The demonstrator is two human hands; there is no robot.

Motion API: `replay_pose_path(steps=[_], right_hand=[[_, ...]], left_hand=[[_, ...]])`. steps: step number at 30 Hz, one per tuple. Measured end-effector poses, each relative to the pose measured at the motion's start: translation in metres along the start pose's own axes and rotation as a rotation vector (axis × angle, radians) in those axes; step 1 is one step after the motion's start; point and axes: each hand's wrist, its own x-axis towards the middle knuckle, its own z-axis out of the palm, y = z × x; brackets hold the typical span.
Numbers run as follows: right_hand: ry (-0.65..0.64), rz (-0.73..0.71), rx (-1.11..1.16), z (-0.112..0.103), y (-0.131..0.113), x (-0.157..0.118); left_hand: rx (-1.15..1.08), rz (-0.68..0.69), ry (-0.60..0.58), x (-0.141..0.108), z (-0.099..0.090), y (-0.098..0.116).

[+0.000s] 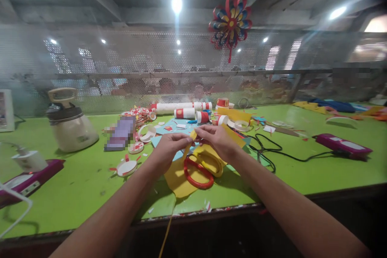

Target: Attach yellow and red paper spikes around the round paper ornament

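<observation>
My left hand and my right hand meet above the middle of the green table. Between their fingertips they pinch a narrow yellow paper strip, which hangs down from the left fingers. Just below the hands lie scissors with one red and one yellow handle loop; their blades are hidden. Under the scissors is yellow paper, with light blue paper behind it.
Paper cups stand or lie at the back. A cut cup base, a phone and a jug are at left. Purple power strips lie at both sides, with a black cable at right. A paper flower hangs above.
</observation>
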Motion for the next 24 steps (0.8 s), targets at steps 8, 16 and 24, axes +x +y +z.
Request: replay_pose_path(steps=[8, 16, 24], right_hand=[[0.07, -0.033, -0.02, 0.0, 0.001, 0.0], [0.177, -0.067, 0.041, -0.01, 0.009, 0.007], [0.085, -0.018, -0.029, 0.001, 0.006, 0.003]], left_hand=[[-0.111, -0.092, -0.065, -0.002, 0.005, 0.003], [-0.155, -0.159, -0.059, -0.002, 0.005, 0.002], [-0.164, -0.145, -0.068, -0.002, 0.004, 0.001]])
